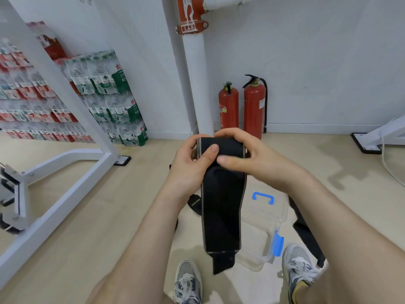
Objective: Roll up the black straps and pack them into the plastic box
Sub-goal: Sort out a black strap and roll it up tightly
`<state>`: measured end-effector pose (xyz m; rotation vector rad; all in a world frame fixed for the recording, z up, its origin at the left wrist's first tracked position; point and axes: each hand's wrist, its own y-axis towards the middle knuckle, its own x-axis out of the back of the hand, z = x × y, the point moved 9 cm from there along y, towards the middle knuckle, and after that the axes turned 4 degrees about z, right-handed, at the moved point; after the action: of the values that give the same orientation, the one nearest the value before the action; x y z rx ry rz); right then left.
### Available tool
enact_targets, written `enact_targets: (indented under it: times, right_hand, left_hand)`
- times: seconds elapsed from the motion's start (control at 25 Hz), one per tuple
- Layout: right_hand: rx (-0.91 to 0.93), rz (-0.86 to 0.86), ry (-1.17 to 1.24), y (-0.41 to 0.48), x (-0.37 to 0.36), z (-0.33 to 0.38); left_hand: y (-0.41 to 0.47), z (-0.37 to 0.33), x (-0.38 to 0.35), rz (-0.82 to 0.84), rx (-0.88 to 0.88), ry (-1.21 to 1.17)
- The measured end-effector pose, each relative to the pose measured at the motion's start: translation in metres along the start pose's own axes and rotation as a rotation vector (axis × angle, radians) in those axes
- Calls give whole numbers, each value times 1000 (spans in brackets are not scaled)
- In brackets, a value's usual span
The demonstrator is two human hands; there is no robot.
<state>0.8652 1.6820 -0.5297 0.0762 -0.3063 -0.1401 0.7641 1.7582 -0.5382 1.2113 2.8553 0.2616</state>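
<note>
Half-rolled black strap, tail dangling

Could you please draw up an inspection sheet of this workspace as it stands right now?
Surface: pale wood-look floor, with darker patches at the right.
Job's things: wide black strap with grey edging, top end rolled, tail hanging; clear plastic box with blue handle on the floor beneath it; black strap end labelled XUEYING to the box's left; loose black strap to its right.
Clutter: nothing seen.
Grips: left grip and right grip both hold the roll, thumbs on its front.
Cables: thin white cable on the floor, far right.
Surroundings: two red fire extinguishers, shrink-wrapped water bottle packs, white metal frame.
</note>
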Motion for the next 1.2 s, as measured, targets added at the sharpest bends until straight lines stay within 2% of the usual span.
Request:
enact_targets:
  times: [0.08, 0.12, 0.24, 0.4, 0.64, 0.76, 0.92, 1.0, 1.2]
  right_hand:
    - [-119, 2, 320, -1, 0, -12]
    - [-135, -36, 374, -1, 4, -16]
    - [-69, -143, 334, 1, 16, -16]
    - [38, -175, 181, -2, 21, -6]
    - [-140, -8, 378, -3, 2, -15]
    - [-133, -45, 418, 0, 6, -19]
    - [-82, -130, 382, 2, 14, -20]
    - [-80, -149, 361, 2, 14, -22]
    - [-195, 62, 494, -1, -4, -28]
  left_hand:
    - [-1, -2, 1, 8, -20, 34]
    - [-1, -2, 1, 15, -22, 41]
    - [0, 3, -6, 54, 50, -63]
    - [1, 14, -6, 39, 162, -108]
    - [0, 1, 5, -3, 42, -29]
    - [-1, 1, 1, 30, 32, -16]
    - [-2, 13, -8, 98, 185, -64]
    - [-1, 15, -8, 113, 203, -40]
    - [-1, 9, 2, 72, 119, -24]
